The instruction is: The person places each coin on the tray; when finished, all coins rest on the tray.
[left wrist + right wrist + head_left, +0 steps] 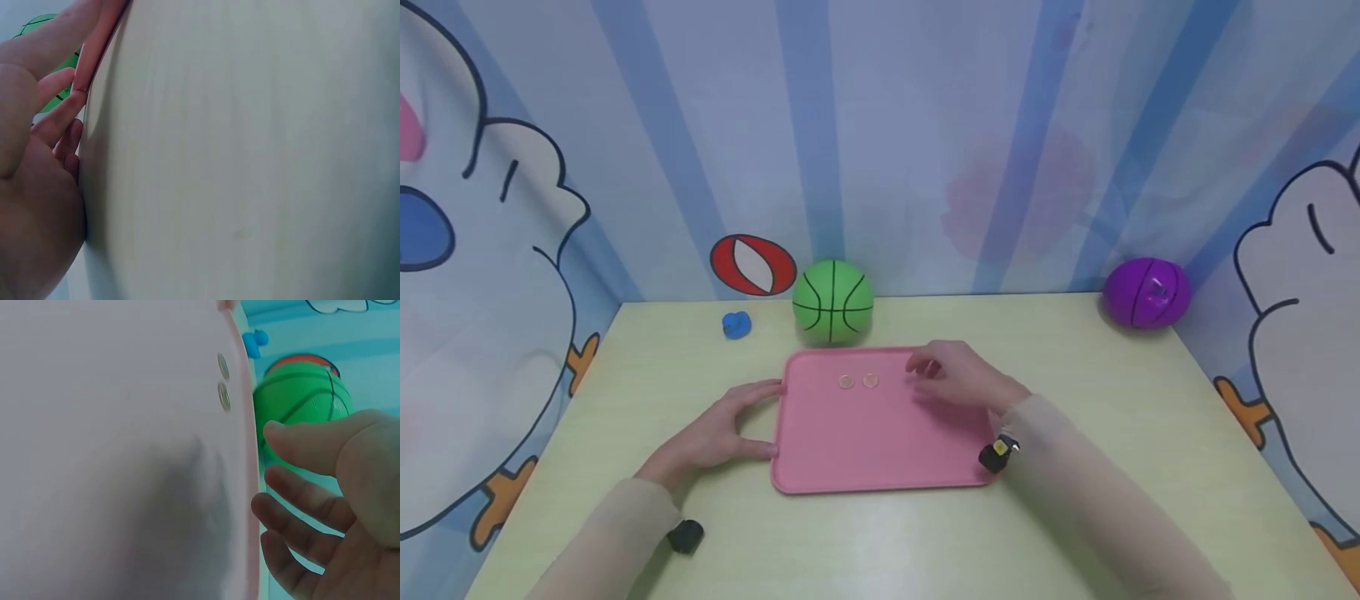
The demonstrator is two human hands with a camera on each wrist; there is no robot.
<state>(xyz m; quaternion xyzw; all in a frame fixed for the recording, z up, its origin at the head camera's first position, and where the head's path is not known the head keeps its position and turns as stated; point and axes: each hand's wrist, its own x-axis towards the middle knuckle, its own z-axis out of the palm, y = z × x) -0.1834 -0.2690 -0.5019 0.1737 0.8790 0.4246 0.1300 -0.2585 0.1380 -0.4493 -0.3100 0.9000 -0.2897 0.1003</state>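
A pink tray (880,442) lies on the table, bearing two small coins (870,381) side by side near its far edge. My left hand (718,429) is at the tray's left side, thumb and fingers spread apart and fingertips right at the rim. In the left wrist view those fingers (59,119) reach toward the tray's side. Over the right part of the tray is my right hand (962,375), to the right of the coins. Its fingers (297,522) are loosely bent, thumb apart, with nothing between them in the right wrist view.
Just behind the tray sits a green ball (832,302) with black lines. A small blue object (737,325) lies to its left. A purple ball (1147,293) rests at the table's back right corner. Printed curtains (910,150) stand along the back and sides.
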